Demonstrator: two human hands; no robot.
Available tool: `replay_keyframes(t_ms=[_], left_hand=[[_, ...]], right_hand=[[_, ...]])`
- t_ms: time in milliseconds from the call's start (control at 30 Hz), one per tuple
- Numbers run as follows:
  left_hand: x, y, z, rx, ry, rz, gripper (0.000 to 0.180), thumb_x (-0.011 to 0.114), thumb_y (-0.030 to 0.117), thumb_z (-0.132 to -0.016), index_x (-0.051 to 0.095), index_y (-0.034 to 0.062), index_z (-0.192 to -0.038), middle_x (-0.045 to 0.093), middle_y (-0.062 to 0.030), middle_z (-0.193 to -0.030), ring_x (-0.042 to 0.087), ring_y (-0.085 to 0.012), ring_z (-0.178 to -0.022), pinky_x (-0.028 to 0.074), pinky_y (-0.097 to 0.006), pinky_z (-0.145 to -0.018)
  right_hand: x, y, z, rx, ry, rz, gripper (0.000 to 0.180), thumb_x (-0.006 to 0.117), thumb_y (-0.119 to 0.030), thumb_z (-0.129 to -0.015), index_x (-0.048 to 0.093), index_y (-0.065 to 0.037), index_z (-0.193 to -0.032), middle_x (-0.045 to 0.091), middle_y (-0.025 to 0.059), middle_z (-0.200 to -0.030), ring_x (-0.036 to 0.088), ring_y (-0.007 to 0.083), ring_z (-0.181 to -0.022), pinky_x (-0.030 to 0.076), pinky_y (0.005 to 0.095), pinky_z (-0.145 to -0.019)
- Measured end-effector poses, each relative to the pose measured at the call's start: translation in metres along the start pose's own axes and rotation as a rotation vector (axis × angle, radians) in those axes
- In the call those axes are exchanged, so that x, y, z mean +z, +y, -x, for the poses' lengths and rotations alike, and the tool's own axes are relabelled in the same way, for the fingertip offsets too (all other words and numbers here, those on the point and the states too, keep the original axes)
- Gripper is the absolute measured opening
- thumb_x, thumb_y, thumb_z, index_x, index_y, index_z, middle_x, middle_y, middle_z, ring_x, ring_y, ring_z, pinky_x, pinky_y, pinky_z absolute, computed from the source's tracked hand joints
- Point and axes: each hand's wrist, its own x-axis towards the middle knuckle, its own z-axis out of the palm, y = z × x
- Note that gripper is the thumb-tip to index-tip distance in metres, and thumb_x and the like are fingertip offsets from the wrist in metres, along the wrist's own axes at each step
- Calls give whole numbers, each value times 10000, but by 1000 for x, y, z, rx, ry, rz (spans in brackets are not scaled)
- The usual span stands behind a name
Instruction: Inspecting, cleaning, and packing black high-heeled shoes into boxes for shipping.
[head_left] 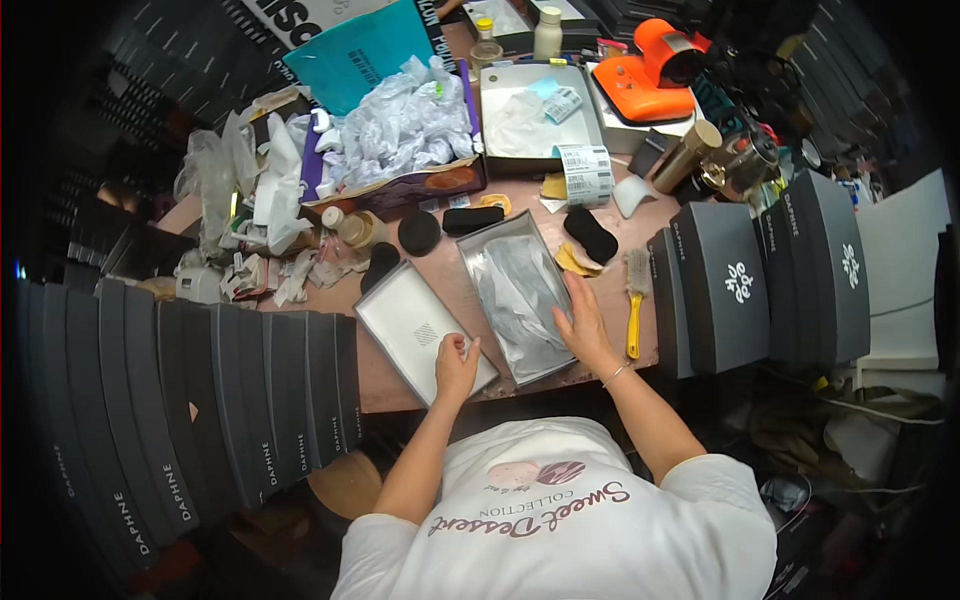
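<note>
An open grey shoe box [552,372] stands on the table in front of me, filled with crumpled white tissue paper [515,290]. My right hand [585,325] rests along the box's right edge, its fingers stretched out. To the left of the box lies its lid [395,310], white inside face up, with a small hatched mark. Over the lid's right part is my left hand [457,365], its fingers curled together; whether anything is pinched in them I cannot make out. What lies under the tissue is hidden.
Stacked dark shoe boxes [215,390] line the left; more dark boxes [725,285] stand right. A yellow-handled brush [634,310], black pads [590,235] and a bottle [355,228] lie nearby. Behind are a purple box [420,185] of crumpled paper, a tray [530,150] and an orange device [650,80].
</note>
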Motion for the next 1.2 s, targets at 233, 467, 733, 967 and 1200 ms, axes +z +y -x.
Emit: replay_keyframes(t_ms=[233, 467, 733, 967, 1200], left_hand=[[14, -49, 4, -60, -55, -14, 294, 616, 216, -809, 505, -50, -868, 548, -171, -650, 555, -292, -628, 462, -379, -619], [-126, 68, 107, -114, -379, 1032, 302, 486, 110, -932, 514, -23, -1202, 601, -133, -1150, 594, -200, -1029, 468, -334, -910], [-18, -1, 65, -435, -175, 600, 641, 545, 330, -957, 251, 52, -1455, 442, -121, -1368, 478, -230, -1182, 454, -342, -872], [-5, -4, 68, -120, -312, 537, 477, 499, 190, -979, 359, -14, -1386, 474, -151, -1339, 462, -216, -1186, 352, -317, -1011], [-19, -43, 40, -569, -767, 622, 539, 644, 233, -897, 412, 74, -1357, 511, -81, -1275, 496, -208, -1148, 412, -397, -948]], right_hand=[[2, 38, 79, 288, -348, 19, 588, 480, -5, -767, 388, 71, -1342, 523, 360, -1166, 510, 471, -1112, 422, 432, -956], [-33, -32, 70, 279, -331, -377, 789, 621, -367, -872, 251, 62, -1421, 375, 283, -1398, 380, 380, -1307, 327, 425, -1063], [-6, 14, 40, 371, -341, -289, 714, 601, -491, -845, 446, -3, -1342, 532, 289, -1236, 524, 392, -1160, 416, 404, -973], [-5, 1, 64, 435, -379, -174, 757, 604, -527, -830, 450, 7, -1344, 488, 319, -1257, 490, 426, -1182, 392, 424, -1004], [5, 5, 84, 554, -335, -155, 761, 552, -597, -837, 484, -15, -1323, 486, 312, -1227, 480, 414, -1180, 385, 431, -1000]])
